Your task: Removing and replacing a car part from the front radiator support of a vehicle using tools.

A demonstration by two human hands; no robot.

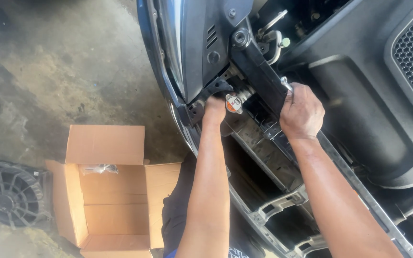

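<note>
Bright daylight, glare washing the concrete floor, engine bay shadowed, sharp focus.

The floor is rough, stained concrete, darker in patches and paler and dusty toward the lower left. On it stands 1 open cardboard box, its flaps spread wide, with a small clear plastic bag lying inside near the top edge. Just to the left of the box lies 1 black round fan shroud, flat on the floor.
</note>
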